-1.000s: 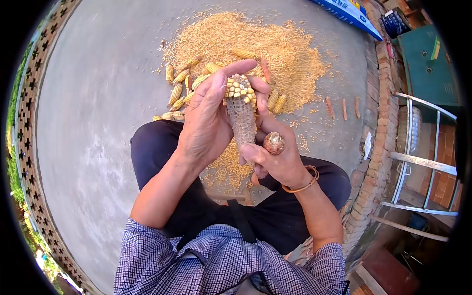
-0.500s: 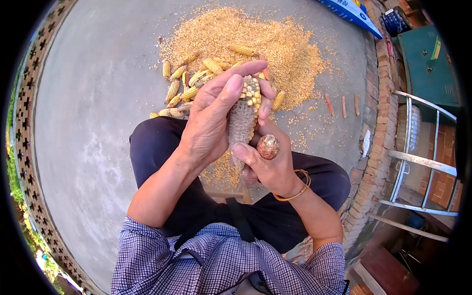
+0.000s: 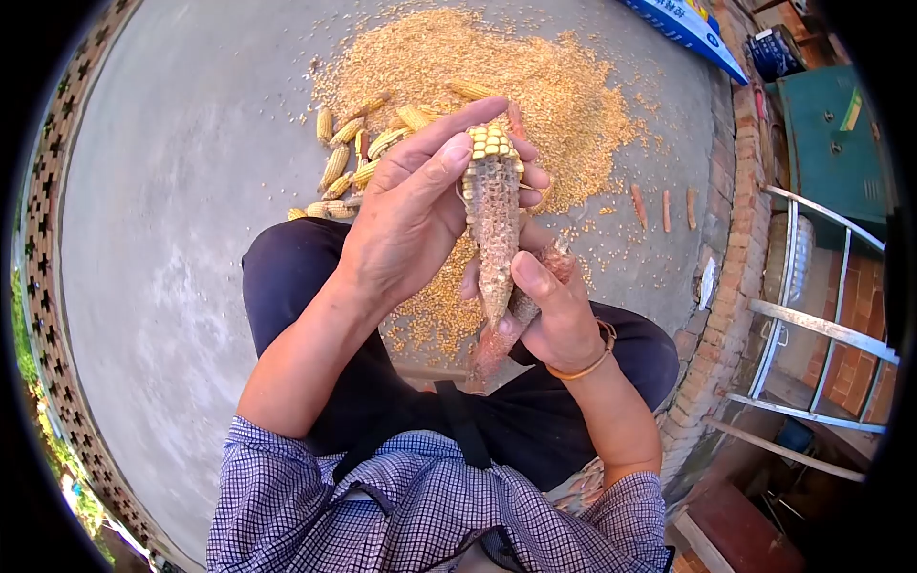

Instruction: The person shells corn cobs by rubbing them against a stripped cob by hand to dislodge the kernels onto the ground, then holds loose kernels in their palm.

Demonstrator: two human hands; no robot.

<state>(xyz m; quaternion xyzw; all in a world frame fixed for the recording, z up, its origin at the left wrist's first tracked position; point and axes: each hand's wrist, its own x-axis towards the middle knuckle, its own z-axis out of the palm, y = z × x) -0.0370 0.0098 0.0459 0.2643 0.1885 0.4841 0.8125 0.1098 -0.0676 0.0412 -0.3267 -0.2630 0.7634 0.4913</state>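
My left hand (image 3: 406, 215) is closed round the upper part of a corn cob (image 3: 495, 205). Yellow kernels remain at its top and along its left edge, while the side facing me is mostly bare. A reddish bare cob (image 3: 497, 346) lies slantwise behind its lower end, in the grip of my right hand (image 3: 557, 310), whose thumb is beside the corn cob. Beyond my hands spreads a large heap of loose kernels (image 3: 573, 115), with several corn cobs (image 3: 334, 167) at its left edge. More loose kernels (image 3: 439, 306) lie between my legs.
Three thin reddish cobs (image 3: 667, 210) lie on the concrete floor (image 3: 181, 229) at the right. A low brick edge (image 3: 740, 248) runs beside them. Past it are a metal ladder (image 3: 826, 329) and a green cabinet (image 3: 826, 143). A blue bag (image 3: 683, 33) lies at the top right.
The corn cob has turned, showing more of its bare side. My right thumb has moved right, off the cob's lower end, and the reddish cob now slants downward to the left.
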